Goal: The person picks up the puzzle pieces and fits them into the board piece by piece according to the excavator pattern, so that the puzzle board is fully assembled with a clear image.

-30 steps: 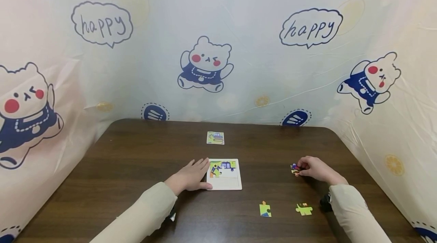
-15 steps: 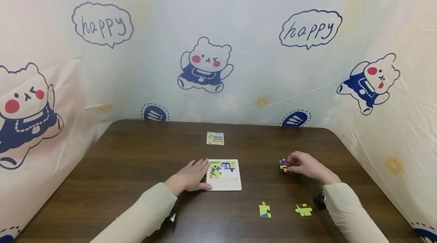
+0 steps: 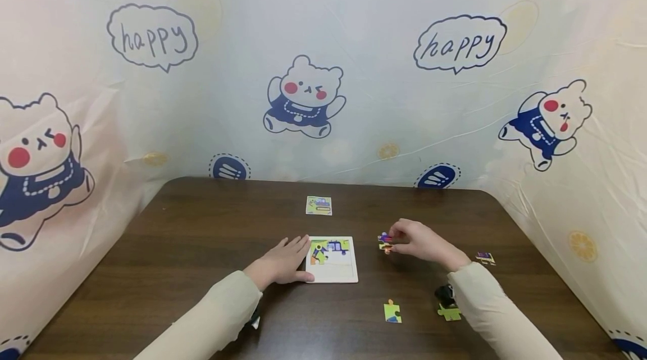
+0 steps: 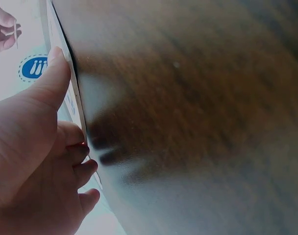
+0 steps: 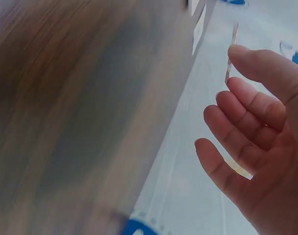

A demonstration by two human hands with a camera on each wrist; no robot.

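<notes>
My right hand (image 3: 423,241) pinches a puzzle piece (image 3: 385,242) with purple, red and yellow print, to the right of the white puzzle board. In the right wrist view the piece (image 5: 232,54) shows edge-on between thumb and forefinger, off the table. My left hand (image 3: 281,261) lies with straight fingers at the left edge of the puzzle board (image 3: 331,276). From the left wrist view, the thumb and fingertips touch the board's edge (image 4: 65,63). Several joined pieces (image 3: 323,249) with green and blue print fill the upper part of the board.
A small picture card (image 3: 319,205) lies behind the board. Loose puzzle pieces lie on the dark table (image 3: 202,225): a green piece (image 3: 392,311) at the front, another green piece (image 3: 450,313) partly under the right wrist, and a purple piece (image 3: 485,258) at the far right.
My right hand has carried the pinched piece leftward from the right side toward the board, uncovering the purple piece at the far right. The left hand and the board have stayed put.
</notes>
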